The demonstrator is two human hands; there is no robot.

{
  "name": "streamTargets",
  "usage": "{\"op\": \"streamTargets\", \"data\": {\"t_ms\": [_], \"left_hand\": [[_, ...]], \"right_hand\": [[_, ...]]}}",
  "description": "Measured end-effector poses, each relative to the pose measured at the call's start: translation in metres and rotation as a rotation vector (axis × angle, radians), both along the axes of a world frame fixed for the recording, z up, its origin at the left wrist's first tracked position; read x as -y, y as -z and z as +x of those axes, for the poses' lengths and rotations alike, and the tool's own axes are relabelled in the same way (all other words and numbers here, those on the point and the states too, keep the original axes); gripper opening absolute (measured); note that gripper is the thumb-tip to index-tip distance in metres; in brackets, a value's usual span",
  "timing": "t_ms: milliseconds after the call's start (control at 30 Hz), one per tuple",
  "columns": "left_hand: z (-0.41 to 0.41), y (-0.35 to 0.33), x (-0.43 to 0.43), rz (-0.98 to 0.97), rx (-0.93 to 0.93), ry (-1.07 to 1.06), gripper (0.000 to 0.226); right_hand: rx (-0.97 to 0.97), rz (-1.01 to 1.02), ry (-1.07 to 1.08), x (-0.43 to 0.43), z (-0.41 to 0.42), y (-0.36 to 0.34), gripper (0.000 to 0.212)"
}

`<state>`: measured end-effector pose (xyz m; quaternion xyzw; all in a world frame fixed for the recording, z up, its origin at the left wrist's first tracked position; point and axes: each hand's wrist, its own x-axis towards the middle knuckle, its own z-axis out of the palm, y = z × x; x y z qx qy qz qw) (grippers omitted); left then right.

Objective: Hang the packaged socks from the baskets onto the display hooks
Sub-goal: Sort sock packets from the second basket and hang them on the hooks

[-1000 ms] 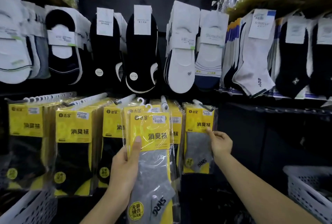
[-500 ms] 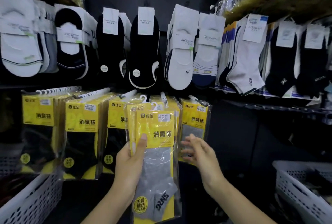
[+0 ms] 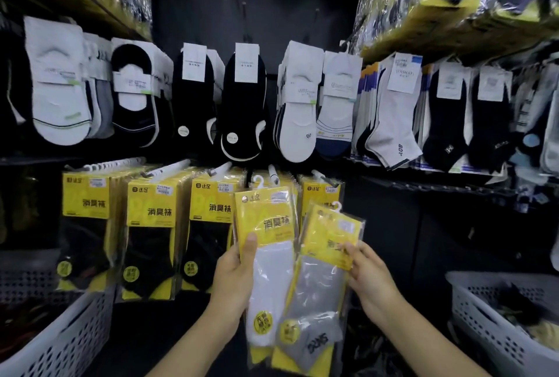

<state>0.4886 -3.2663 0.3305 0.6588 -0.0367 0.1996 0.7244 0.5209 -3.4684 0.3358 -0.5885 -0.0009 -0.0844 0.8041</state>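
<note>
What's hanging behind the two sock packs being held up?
More yellow packs on white hooks; only their tops show. The held white-sock pack and grey-sock pack cover the rest, so those socks' colour is hidden.

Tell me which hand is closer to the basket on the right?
Right. The right hand is left of the basket; the left hand is further left.

Dim, shadowy aisle, glare on plastic wrap overhead, fisheye bending at edges, slight motion blur.
</note>
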Motion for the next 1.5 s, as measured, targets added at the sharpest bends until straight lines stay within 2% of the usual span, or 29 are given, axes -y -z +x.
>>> {"op": "streamTargets", "data": {"t_ms": [100,200,433,567,633,767,867,933,1133,1233,1333,1500], "left_hand": [[0.002,-0.004,-0.006,0.053,0.037,-0.05,0.035],[0.005,-0.005,-0.01,0.055,0.037,-0.088,0.033],[0.01,-0.002,-0.013,0.053,0.059,-0.118,0.032],[0.016,-0.001,-0.014,0.06,0.052,-0.113,0.032],[0.018,0.0,-0.013,0.054,0.048,-0.103,0.032],[0.025,0.004,-0.013,0.055,0.032,-0.088,0.03],[0.026,0.007,-0.011,0.082,0.008,-0.088,0.032],[0.024,0.008,-0.008,0.073,-0.004,-0.07,0.035],[0.023,0.016,0.02,0.021,-0.048,0.046,0.029],[0.022,0.018,0.037,0.022,-0.064,0.093,0.029],[0.023,0.021,0.051,0.05,-0.045,0.126,0.031],[0.024,0.027,0.066,0.082,-0.073,0.222,0.025]], "right_hand": [[-0.006,-0.045,0.166,0.024,0.018,-0.008,0.018],[0.053,-0.129,0.292,0.038,0.038,-0.022,0.013],[0.188,-0.337,0.225,0.032,0.071,-0.038,0.005],[0.107,-0.363,0.217,0.03,0.093,-0.032,0.006],[0.04,-0.347,0.271,0.029,0.108,-0.027,0.014],[-0.15,-0.184,0.35,0.026,0.127,-0.015,0.034],[-0.232,-0.106,0.448,0.025,0.126,-0.004,0.031],[-0.215,-0.086,0.41,0.021,0.113,0.004,0.028],[-0.05,-0.166,-0.09,-0.006,0.042,0.002,0.028],[0.01,-0.24,-0.212,-0.011,0.018,0.0,0.031],[0.057,-0.282,-0.167,-0.006,0.007,0.003,0.025],[0.04,-0.126,0.118,0.017,0.011,0.009,0.01]]}}
